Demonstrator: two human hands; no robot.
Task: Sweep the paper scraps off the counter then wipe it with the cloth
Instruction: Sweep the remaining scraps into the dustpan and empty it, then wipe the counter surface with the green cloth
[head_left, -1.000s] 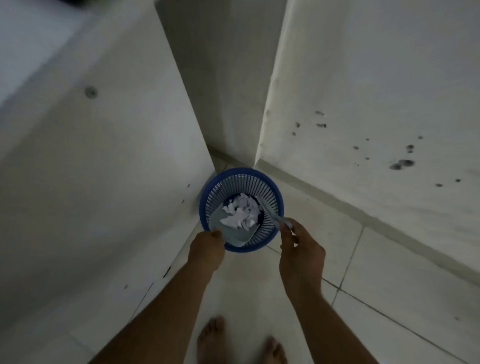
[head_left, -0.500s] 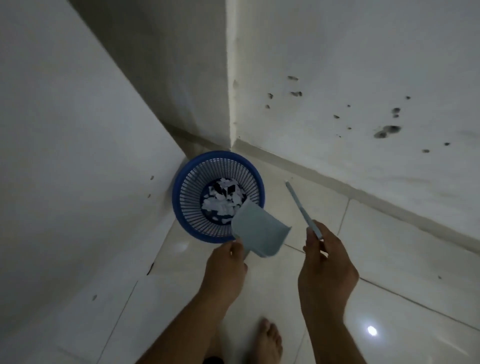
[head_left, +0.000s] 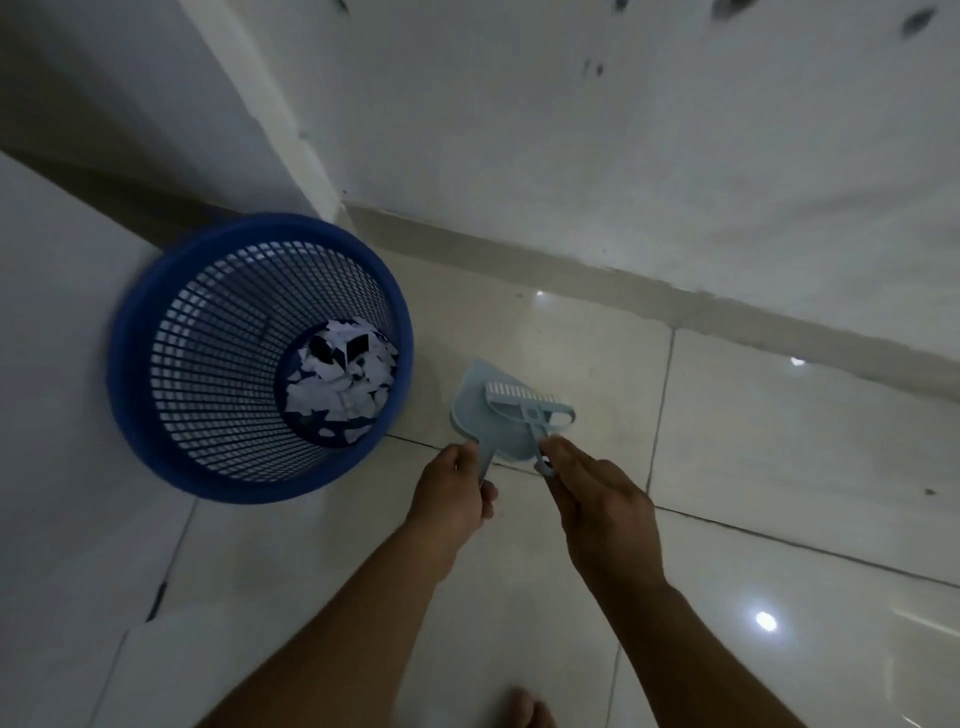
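Head view: left hand (head_left: 457, 488) grips dustpan (head_left: 480, 410), right hand (head_left: 597, 493) pinches brush (head_left: 530, 402) into it, likely nesting them now the scraps (head_left: 343, 379) lie in the basket (head_left: 130, 364).

No readable text, label, brand or number shows anywhere.

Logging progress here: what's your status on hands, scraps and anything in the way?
Left hand holds dustpan handle; right hand holds brush over it. Paper scraps in blue basket. Nothing in the way.
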